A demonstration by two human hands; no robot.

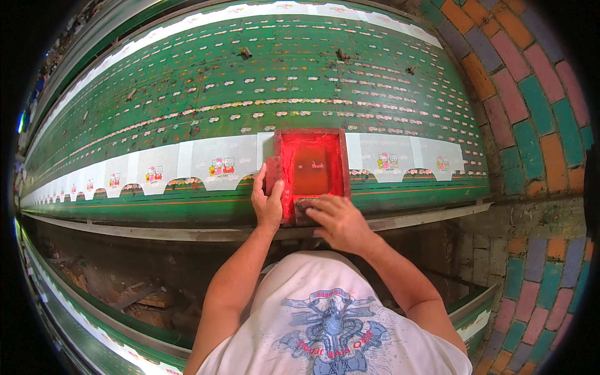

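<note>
A screen printing frame (343, 164) with red-stained wooden sides lies over the row of white fabric pieces at the table's near edge. Red ink coats its inner walls, and a small pale design shows on its mesh. My left hand (269, 199) grips the frame's left side, thumb toward me and fingers partly hidden behind the wood. At the frame's near end, my right hand (340, 217) has its fingers bent over a dark, ink-stained squeegee (304, 211). White pieces printed with small cartoon figures, such as this fabric piece (225, 164), lie on both sides of the frame.
The long green printing table (250, 75) carries rows of small printed marks and a far strip of white pieces (337, 11). A metal rail (187, 234) runs along its near edge. Coloured paving bricks (531, 100) lie at right; another green table (81, 312) stands behind at lower left.
</note>
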